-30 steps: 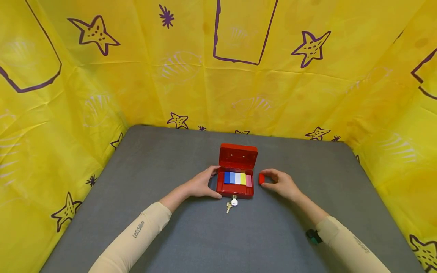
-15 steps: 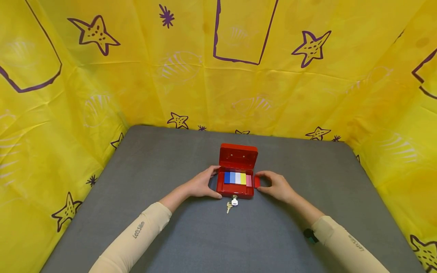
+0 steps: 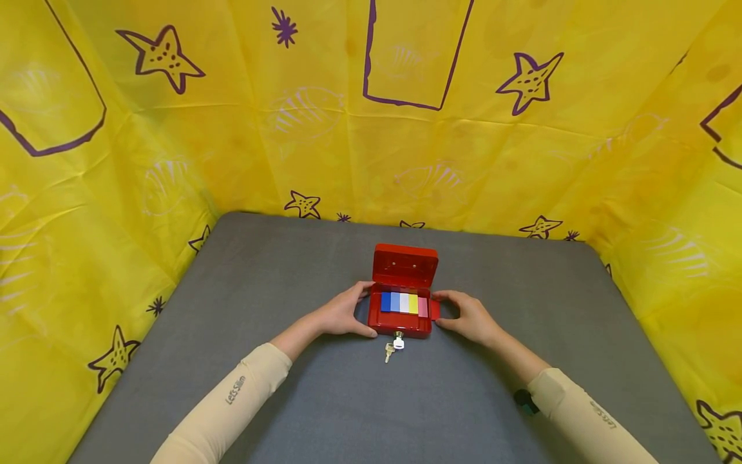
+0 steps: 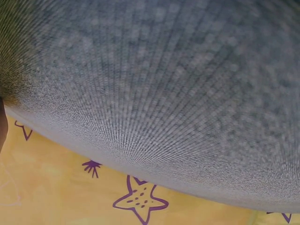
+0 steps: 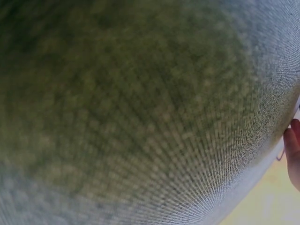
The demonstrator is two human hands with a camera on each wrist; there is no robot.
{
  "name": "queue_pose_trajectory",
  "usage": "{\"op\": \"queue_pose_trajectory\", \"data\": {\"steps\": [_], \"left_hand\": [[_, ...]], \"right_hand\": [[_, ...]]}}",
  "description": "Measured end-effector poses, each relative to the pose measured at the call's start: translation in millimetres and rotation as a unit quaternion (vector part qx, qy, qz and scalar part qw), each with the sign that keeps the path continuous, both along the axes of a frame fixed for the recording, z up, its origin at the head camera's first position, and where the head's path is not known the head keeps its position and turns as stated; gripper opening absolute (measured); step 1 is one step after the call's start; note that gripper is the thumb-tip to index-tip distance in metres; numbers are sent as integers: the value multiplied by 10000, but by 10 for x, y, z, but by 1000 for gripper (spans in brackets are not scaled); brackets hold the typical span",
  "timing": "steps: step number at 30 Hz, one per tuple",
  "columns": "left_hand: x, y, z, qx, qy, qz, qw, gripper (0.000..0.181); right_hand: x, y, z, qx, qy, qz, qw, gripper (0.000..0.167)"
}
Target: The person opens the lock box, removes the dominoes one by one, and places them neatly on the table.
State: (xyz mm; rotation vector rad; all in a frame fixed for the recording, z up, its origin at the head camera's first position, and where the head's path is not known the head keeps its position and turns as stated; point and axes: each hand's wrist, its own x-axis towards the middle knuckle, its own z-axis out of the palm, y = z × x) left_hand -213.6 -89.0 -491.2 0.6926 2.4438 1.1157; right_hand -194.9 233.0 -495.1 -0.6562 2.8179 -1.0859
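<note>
A red cash box (image 3: pixel 400 326) stands with its lid (image 3: pixel 404 265) raised. Inside lies a row of coloured blocks: dark blue (image 3: pixel 385 301), light blue, white, yellow and pink (image 3: pixel 422 307). My left hand (image 3: pixel 341 312) holds the box's left side, thumb at the front corner and fingers towards the back. With thumb and fingers, my right hand (image 3: pixel 472 317) pinches a red block (image 3: pixel 435 310) against or very close to the box's right wall. The wrist views show mainly blurred cloth; only a few right fingers (image 5: pixel 291 140) appear at the right wrist view's edge.
One key (image 3: pixel 399 343) sits in the front lock, and a second key (image 3: pixel 389 352) hangs from it over the grey tabletop (image 3: pixel 348 399). Behind and at both sides rises a yellow cloth (image 3: pixel 324 148) with starfish drawings.
My right hand has moved left with the red block, bringing it from a small gap away up to the box's right side. The left hand and the box have stayed in place.
</note>
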Motion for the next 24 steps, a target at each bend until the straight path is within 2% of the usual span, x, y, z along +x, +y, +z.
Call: {"op": "queue_pose_trajectory", "data": {"steps": [24], "left_hand": [[16, -5, 17, -63, -2, 8, 10000, 101]], "right_hand": [[-2, 24, 0, 23, -53, 88, 9999, 53]]}}
